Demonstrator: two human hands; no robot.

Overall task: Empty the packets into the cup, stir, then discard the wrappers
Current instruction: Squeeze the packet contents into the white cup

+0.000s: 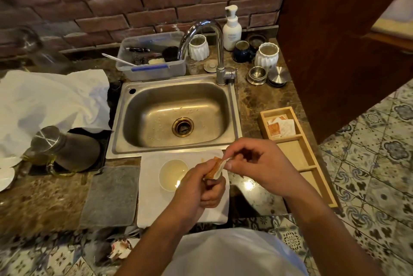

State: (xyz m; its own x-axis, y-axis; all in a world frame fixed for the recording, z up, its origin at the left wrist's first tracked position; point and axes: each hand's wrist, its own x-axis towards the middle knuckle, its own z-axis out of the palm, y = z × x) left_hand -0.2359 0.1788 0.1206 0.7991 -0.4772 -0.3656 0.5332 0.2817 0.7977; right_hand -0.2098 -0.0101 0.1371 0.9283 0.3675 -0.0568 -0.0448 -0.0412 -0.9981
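An orange-and-white packet [215,167] is pinched between both hands just right of the white cup [173,170]. My left hand [201,186] grips its lower end, and my right hand [252,159] holds its upper end between thumb and fingers. The cup holds pale liquid and stands on a white napkin [152,195] in front of the sink. More packets [280,127] lie in the far compartment of a wooden tray [306,157] on the right. Torn wrappers [119,250] lie in a dark bin below the counter edge.
A steel sink [176,117] with a tap [214,52] is behind the cup. A grey mat [111,195] lies left of the napkin, and a jar [55,148] lies on a dark tray. Containers and a soap bottle [232,29] line the back wall.
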